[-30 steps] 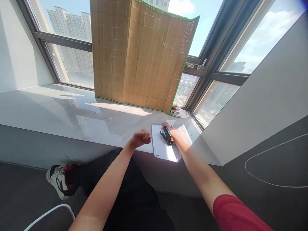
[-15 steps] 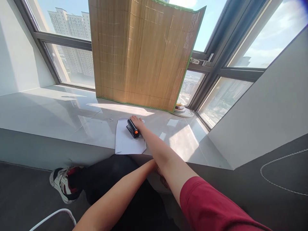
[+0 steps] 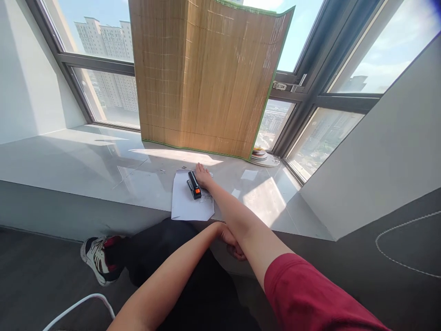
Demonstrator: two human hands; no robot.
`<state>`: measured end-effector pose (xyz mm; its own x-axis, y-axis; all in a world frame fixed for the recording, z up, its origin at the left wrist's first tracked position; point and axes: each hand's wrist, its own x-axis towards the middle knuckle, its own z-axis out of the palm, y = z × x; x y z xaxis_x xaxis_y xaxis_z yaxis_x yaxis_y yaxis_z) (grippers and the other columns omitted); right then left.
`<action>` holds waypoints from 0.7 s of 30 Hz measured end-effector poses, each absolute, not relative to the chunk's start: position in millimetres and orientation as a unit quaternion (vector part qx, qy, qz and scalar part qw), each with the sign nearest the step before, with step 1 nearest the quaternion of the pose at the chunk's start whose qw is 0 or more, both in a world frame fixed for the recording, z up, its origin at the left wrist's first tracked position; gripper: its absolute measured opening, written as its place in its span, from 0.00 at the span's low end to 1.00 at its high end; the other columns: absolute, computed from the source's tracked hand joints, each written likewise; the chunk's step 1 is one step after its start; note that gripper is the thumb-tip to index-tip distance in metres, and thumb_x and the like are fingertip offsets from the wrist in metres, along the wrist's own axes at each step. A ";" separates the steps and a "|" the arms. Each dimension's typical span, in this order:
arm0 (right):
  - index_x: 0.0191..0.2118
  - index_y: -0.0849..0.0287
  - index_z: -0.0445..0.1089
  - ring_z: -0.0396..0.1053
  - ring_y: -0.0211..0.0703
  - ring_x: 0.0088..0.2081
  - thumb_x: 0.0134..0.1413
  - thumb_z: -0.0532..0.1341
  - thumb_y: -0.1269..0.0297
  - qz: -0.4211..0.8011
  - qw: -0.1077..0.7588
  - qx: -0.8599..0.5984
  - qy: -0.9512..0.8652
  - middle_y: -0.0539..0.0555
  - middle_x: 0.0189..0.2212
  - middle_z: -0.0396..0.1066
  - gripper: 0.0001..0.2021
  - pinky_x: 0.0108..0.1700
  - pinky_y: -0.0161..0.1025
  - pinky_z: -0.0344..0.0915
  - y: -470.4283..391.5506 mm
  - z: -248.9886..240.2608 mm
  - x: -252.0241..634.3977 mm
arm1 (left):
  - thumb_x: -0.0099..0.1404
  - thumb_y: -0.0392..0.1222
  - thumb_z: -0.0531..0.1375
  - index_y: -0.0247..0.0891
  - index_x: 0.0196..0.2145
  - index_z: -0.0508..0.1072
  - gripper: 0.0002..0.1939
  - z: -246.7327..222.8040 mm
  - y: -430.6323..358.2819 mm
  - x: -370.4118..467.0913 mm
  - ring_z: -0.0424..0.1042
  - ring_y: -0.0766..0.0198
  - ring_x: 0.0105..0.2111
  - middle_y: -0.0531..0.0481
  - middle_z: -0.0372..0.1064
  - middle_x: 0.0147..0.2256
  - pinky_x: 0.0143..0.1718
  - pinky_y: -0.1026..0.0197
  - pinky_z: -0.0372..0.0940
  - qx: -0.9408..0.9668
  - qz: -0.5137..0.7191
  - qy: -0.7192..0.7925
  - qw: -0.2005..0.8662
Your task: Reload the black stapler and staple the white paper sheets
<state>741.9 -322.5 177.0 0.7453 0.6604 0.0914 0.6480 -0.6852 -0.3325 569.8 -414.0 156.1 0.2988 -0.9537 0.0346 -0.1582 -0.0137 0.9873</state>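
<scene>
A black stapler (image 3: 194, 185) with an orange patch at its near end lies on a white sheet of paper (image 3: 188, 209). My right hand (image 3: 202, 176) rests palm down at the paper's far right edge, just right of the stapler, with its fingers stretched forward. Faint print shows on the paper beside the stapler. My left hand (image 3: 235, 250) is low, below the sill's front edge, crossed under my right forearm. Its fingers look curled; the forearm and shadow hide part of them and anything inside.
The paper lies on a glossy window sill (image 3: 86, 170). A bamboo mat (image 3: 210, 82) with green edging stands against the window. Stacked plates (image 3: 261, 156) sit in the right corner. Small bits (image 3: 184, 168) lie beyond the paper. A white cable (image 3: 82, 301) curves at lower left.
The view has shifted slightly. My right hand has moved a little right from the stapler, and its fingers now point more straight ahead. More of my left hand shows past the forearm.
</scene>
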 end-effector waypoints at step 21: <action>0.69 0.61 0.64 0.64 0.50 0.68 0.68 0.50 0.66 -0.101 0.347 -0.887 -0.287 0.63 0.65 0.70 0.27 0.72 0.52 0.56 -437.8 180.3 766.2 | 0.61 0.26 0.56 0.38 0.36 0.69 0.09 194.2 -292.3 634.6 0.76 0.66 0.30 0.48 0.75 0.31 0.40 0.61 0.74 0.379 0.204 0.148 0.890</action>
<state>766.2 -437.8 180.3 0.8152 0.4390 0.3778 0.5788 -0.5940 -0.5587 634.6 -292.3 194.2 0.8727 0.4758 -0.1094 -0.2513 0.6299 0.7349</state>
